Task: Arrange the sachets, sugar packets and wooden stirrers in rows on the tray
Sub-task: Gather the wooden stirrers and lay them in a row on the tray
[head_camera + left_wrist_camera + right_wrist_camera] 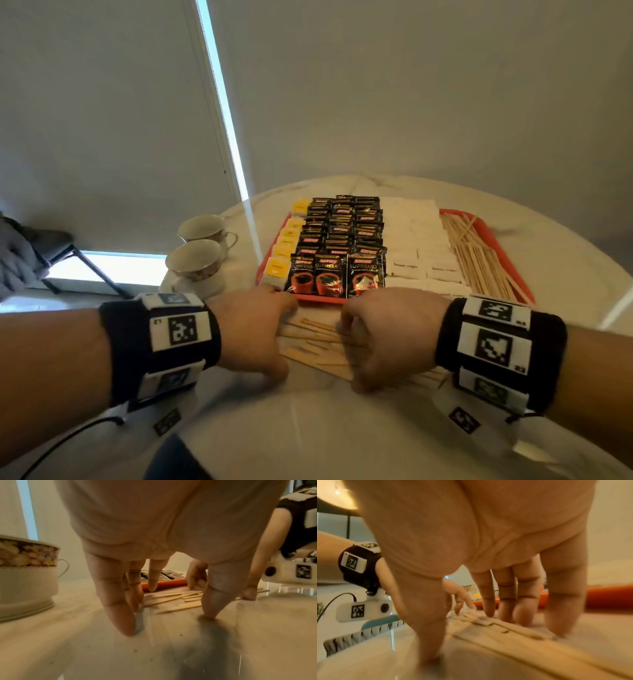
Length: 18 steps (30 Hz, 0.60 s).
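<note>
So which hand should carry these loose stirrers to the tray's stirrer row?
Probably the right hand: it's over the loose stirrers, and the stirrer row is on the tray's right side.

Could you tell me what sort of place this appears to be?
Probably a hotel room or café-style refreshment corner: a red tray of coffee sachets and sugar packets, two patterned teacups, and a marble-look table by a window blind.
</note>
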Motion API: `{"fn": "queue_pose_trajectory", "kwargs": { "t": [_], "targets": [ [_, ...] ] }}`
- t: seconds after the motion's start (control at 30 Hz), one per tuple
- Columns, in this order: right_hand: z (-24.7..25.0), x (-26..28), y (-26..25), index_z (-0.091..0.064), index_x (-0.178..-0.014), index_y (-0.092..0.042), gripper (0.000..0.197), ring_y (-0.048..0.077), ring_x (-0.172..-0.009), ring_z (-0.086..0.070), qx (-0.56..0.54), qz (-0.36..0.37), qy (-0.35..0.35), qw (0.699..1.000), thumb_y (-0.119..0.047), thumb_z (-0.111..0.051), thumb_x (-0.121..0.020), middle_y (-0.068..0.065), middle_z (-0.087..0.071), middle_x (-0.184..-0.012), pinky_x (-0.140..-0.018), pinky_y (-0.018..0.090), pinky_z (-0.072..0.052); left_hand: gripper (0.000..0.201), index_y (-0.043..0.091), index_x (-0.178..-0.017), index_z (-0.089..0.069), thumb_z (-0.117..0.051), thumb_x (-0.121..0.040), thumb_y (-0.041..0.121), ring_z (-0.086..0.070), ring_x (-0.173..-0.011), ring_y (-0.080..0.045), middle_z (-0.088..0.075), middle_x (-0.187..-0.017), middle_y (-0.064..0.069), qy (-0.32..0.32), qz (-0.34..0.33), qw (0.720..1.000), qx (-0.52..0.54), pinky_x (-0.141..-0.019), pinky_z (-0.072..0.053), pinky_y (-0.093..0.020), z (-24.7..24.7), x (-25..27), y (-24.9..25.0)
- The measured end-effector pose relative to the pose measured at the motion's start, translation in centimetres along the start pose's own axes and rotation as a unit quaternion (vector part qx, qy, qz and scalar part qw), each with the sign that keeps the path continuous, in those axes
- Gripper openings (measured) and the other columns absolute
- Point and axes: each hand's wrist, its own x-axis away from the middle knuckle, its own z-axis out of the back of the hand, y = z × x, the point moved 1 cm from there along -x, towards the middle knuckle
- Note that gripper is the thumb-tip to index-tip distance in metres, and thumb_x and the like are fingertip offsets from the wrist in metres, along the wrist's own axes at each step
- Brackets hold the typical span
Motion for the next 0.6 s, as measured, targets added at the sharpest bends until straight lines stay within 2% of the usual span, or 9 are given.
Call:
{"fn": "queue_pose_trajectory", "kwargs": {
  "t": [0.1, 0.17, 0.23, 0.3, 0.47, 0.6],
  "targets": [
    [0.1, -0.4, -0.9, -0.057, -0.125, -0.030, 0.045, 0.015, -0.102, -0.059, -0.014, 0.009, 0.003, 1.000, -0.045, -0.075, -0.086, -0.005, -0.062, -0.116, -0.088, 0.032, -0.055, 0.072, 0.035, -0.134, -0.052, -0.084, -0.073, 0.053, -0.060, -0.100, -0.014, -0.057, -0.116, 0.009, 0.008, 0.002, 1.000, 0.004, -0.087, -0.059, -0.036, 0.2, -0.6, 0.4],
    [-0.1, -0.9, -1.3, -0.058, -0.122, -0.026, 0.035, 0.017, -0.099, -0.060, -0.011, 0.000, 0.000, 1.000, -0.037, -0.071, -0.091, -0.002, -0.063, -0.112, -0.089, 0.034, -0.056, 0.049, 0.033, -0.121, -0.059, -0.082, -0.079, 0.046, -0.061, -0.095, -0.013, -0.062, -0.108, 0.008, 0.011, -0.004, 1.000, 0.014, -0.080, -0.057, -0.032, 0.1, -0.9, 0.8],
    [-0.3, -1.3, -1.7, -0.060, -0.119, -0.023, 0.026, 0.017, -0.094, -0.061, -0.008, -0.010, 0.000, 1.000, -0.031, -0.066, -0.095, -0.001, -0.063, -0.106, -0.087, 0.033, -0.056, 0.027, 0.032, -0.106, -0.061, -0.078, -0.085, 0.036, -0.062, -0.087, -0.012, -0.064, -0.099, 0.008, 0.031, -0.019, 0.999, 0.030, -0.070, -0.050, -0.026, -0.2, -1.1, 1.2],
    [-0.3, -1.5, -2.1, -0.062, -0.118, -0.021, 0.023, 0.018, -0.095, -0.060, 0.008, -0.008, -0.005, 1.000, -0.027, -0.064, -0.097, 0.001, -0.063, -0.106, -0.085, 0.031, -0.055, 0.015, 0.032, -0.099, -0.063, -0.074, -0.089, 0.029, -0.062, -0.084, -0.010, -0.065, -0.094, 0.008, 0.048, -0.033, 0.997, 0.044, -0.067, -0.046, -0.023, -0.5, -1.2, 1.4],
    [0.1, -1.0, -3.1, -0.060, -0.124, -0.019, 0.024, 0.020, -0.101, -0.060, 0.033, 0.015, -0.021, 0.999, -0.022, -0.056, -0.101, 0.004, -0.062, -0.114, -0.092, 0.033, -0.054, 0.023, 0.037, -0.103, -0.063, -0.076, -0.090, 0.024, -0.060, -0.089, -0.007, -0.062, -0.098, 0.013, 0.087, -0.055, 0.991, 0.090, -0.076, -0.054, -0.023, -0.8, -1.0, 0.5],
    [0.0, -1.0, -3.3, -0.058, -0.121, -0.023, 0.019, 0.014, -0.093, -0.054, 0.037, 0.016, -0.006, 0.999, -0.021, -0.055, -0.103, -0.001, -0.057, -0.110, -0.080, 0.026, -0.049, 0.033, 0.034, -0.117, -0.065, -0.080, -0.088, 0.028, -0.060, -0.094, -0.006, -0.063, -0.107, 0.013, 0.091, -0.048, 0.989, 0.107, -0.082, -0.056, -0.023, -0.8, -0.4, -1.1]
  ]
}}
